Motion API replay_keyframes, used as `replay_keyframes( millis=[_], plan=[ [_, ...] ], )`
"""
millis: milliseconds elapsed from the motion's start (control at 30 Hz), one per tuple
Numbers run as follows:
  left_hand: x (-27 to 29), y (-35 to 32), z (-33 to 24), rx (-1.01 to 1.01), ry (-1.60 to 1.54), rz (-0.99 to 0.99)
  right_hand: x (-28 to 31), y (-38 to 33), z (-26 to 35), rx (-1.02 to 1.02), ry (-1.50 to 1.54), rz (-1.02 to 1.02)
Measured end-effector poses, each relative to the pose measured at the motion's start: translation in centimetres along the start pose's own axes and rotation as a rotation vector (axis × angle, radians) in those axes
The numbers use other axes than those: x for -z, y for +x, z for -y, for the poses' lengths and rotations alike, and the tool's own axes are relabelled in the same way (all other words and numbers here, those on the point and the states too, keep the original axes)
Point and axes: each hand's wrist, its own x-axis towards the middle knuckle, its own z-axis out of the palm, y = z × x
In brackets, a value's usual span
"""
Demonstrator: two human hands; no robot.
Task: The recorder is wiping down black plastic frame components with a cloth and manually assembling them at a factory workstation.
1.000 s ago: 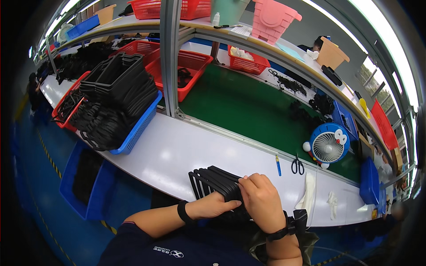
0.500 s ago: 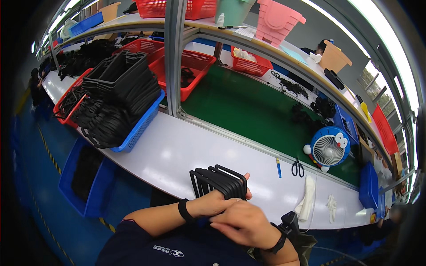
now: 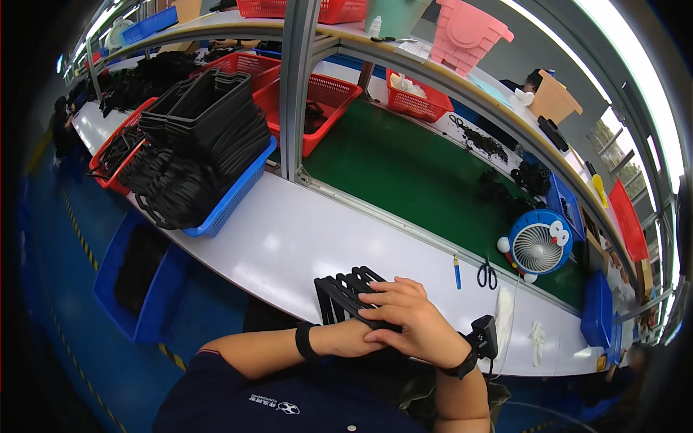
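A bundle of black rectangular frames (image 3: 333,293), thin-barred and standing side by side, is at the near edge of the white table. My left hand (image 3: 351,338) is against the near side of the bundle and holds it; its fingers are hidden behind the bars and under my other hand. Across the right end of the frames lies my right hand (image 3: 417,325), fingers spread and stretched out over the bars. Its thumb reaches over the back of my left hand.
At left, a blue basket (image 3: 229,205) is piled high with black frames, beside a red basket (image 3: 108,182). A blue-handled pen-like tool (image 3: 457,273), black scissors (image 3: 487,274), a white cloth (image 3: 504,317) and a blue fan (image 3: 540,242) are to the right. A metal post (image 3: 294,94) rises behind.
My right hand has gone from a bent, blurred pose near my left wrist to lying spread over the frames. The frames have tilted, and the view has shifted slightly.
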Motion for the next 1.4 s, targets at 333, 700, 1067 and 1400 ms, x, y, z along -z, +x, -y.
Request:
replay_keyframes(
  millis=[333,700,1067,1400],
  plan=[
    [0.0,0.6,-2.9,-0.059,-0.259,-0.199,0.6,-1.1,-0.8,-0.083,0.136,-0.41],
    [1.0,-0.6,-1.3,0.105,-0.105,-0.114,-1.9,-0.9,-2.2,0.037,-0.031,-0.504],
    [1.1,0.2,-2.0,0.067,-0.017,-0.069,-1.6,-1.0,0.0,-0.186,0.057,-0.377],
    [-0.9,0.6,-1.3,-0.13,0.12,-0.098,-0.9,-1.6,-0.6,-0.432,0.349,-0.595]
  ],
)
